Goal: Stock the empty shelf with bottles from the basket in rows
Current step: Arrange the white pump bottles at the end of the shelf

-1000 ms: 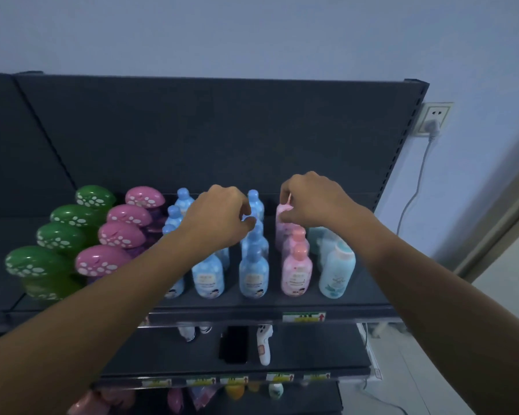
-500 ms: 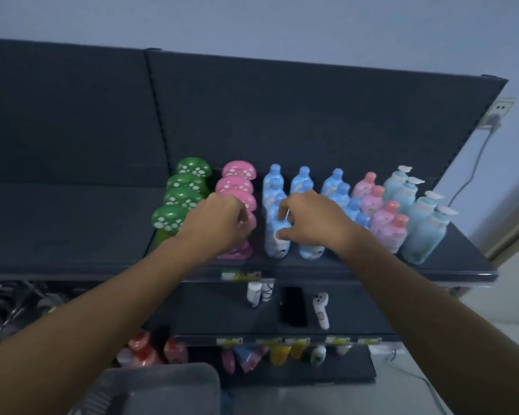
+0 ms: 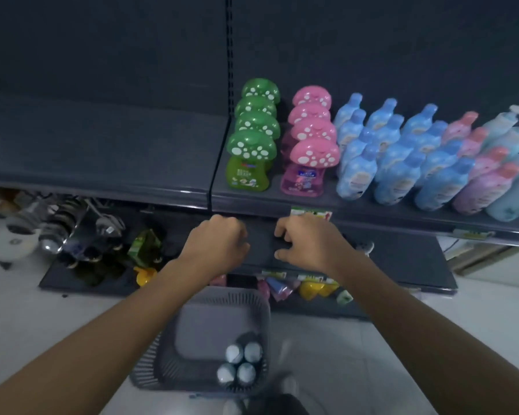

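Note:
The dark shelf (image 3: 312,202) carries rows running front to back: green mushroom-cap bottles (image 3: 249,157), pink mushroom-cap bottles (image 3: 307,163), blue bottles (image 3: 393,172), pink bottles with red caps (image 3: 480,187) and pale teal pump bottles (image 3: 513,193) at the right edge. Below, on the floor, a grey slatted basket (image 3: 198,333) holds several white-capped bottles (image 3: 240,363) in its near right corner. My left hand (image 3: 219,244) and my right hand (image 3: 306,241) hover in front of the shelf's front edge, above the basket. Both have curled fingers and hold nothing.
The shelf section to the left (image 3: 102,151) is bare. Lower shelves hold small yellow and pink items (image 3: 309,289). Metal kitchenware and a white bowl (image 3: 15,241) sit on the floor at left. White floor surrounds the basket.
Both hands drew back from the bottle rows and dropped below the shelf edge. The view tilted down, bringing the basket with its bottles into sight.

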